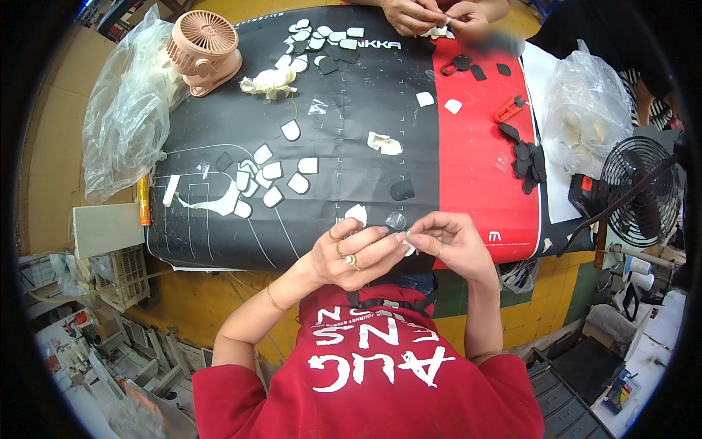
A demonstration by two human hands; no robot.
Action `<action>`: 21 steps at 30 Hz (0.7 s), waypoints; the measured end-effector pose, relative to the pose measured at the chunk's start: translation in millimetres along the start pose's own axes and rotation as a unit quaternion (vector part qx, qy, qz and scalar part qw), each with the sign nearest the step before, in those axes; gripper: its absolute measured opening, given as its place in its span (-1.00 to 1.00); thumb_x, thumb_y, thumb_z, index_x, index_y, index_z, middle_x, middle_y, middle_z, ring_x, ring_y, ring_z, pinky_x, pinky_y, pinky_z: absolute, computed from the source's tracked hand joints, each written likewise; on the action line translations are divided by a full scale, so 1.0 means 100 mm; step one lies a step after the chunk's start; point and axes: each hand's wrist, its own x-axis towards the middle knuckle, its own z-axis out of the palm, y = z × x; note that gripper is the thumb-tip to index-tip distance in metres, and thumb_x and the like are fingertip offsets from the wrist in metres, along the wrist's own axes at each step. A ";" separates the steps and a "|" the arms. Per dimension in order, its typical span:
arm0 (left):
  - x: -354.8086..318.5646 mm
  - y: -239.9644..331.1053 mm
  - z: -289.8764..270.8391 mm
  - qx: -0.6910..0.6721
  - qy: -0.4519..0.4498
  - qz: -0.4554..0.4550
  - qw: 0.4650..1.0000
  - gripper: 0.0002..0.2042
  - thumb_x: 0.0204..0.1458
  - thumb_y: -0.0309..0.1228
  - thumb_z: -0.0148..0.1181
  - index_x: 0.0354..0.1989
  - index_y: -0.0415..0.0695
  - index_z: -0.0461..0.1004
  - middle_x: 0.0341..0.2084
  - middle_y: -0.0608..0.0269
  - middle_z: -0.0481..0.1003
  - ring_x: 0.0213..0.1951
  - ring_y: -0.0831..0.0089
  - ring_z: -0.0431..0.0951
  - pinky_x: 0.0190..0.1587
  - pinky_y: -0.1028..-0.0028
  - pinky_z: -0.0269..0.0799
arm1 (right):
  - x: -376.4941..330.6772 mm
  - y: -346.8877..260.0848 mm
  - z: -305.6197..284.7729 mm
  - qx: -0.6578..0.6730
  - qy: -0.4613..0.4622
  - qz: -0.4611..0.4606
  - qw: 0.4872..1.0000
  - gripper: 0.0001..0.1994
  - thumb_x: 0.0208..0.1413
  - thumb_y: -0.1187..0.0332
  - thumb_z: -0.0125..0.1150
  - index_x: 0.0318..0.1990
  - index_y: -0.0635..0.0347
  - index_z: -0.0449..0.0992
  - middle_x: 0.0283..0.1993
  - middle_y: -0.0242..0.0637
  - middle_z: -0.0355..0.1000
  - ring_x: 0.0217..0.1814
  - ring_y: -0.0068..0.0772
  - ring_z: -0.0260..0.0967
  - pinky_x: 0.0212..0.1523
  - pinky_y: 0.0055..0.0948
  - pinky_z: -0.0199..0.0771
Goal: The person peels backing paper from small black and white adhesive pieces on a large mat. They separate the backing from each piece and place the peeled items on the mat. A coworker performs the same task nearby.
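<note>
Close to the table's near edge, my left hand (355, 256) and my right hand (455, 243) meet, fingertips pinched together. Between them is a small whitish piece (409, 247), mostly covered by the fingers. Another white piece (356, 214) shows beyond my left fingers; I cannot tell whether that hand holds it. A clear plastic bit (395, 222) lies just past my fingertips. Farther out are a black rounded pad (402, 191) and a torn cream-white scrap (385, 143). Several white rounded pads with dark edges (272, 170) lie loosely grouped to the left.
Another person's hands (428, 14) work at the far edge. A pink fan (207, 44) and plastic bag (128, 117) stand left. On the right are a red cutter (510, 109), black pads (528, 164), a bag (585, 102) and a black fan (640, 190). More pads (318, 42) lie far off.
</note>
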 end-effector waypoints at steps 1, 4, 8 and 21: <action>-0.01 -0.02 0.01 0.002 -0.002 0.004 1.000 -0.86 -0.10 -0.42 0.35 -0.32 0.01 0.67 -0.09 0.41 0.52 -0.17 0.51 0.49 -0.22 0.46 0.36 | 0.04 -0.03 -0.02 -0.010 -0.010 -0.004 1.000 -0.81 0.19 0.40 0.35 -0.15 0.37 0.60 -0.28 -0.36 0.58 -0.28 -0.69 0.49 -0.21 -0.64 0.50; -0.05 -0.11 0.04 0.005 -0.002 0.009 1.000 -0.86 -0.10 -0.41 0.36 -0.32 0.02 0.67 -0.08 0.41 0.52 -0.17 0.51 0.49 -0.21 0.45 0.36 | 0.14 -0.10 -0.04 -0.026 -0.027 0.004 0.999 -0.79 0.18 0.42 0.36 -0.10 0.36 0.59 -0.25 -0.37 0.58 -0.22 -0.65 0.51 -0.17 -0.62 0.53; -0.08 -0.19 0.02 0.013 0.007 0.012 1.000 -0.87 -0.09 -0.41 0.36 -0.32 0.02 0.67 -0.09 0.41 0.51 -0.15 0.51 0.49 -0.19 0.43 0.37 | 0.21 -0.15 -0.03 0.010 -0.040 0.036 0.999 -0.75 0.17 0.44 0.36 -0.06 0.38 0.56 -0.18 -0.29 0.58 -0.16 -0.59 0.52 -0.14 -0.63 0.53; -0.13 -0.29 0.07 -0.010 -0.146 -0.110 0.983 -0.79 -0.04 -0.37 0.36 -0.19 0.02 0.62 -0.05 0.38 0.48 -0.05 0.40 0.46 0.02 0.30 0.32 | 0.44 0.01 0.03 -0.156 0.173 -0.040 0.972 -0.82 0.19 0.42 0.33 -0.19 0.41 0.61 -0.40 -0.40 0.56 -0.39 -0.74 0.41 -0.34 -0.67 0.42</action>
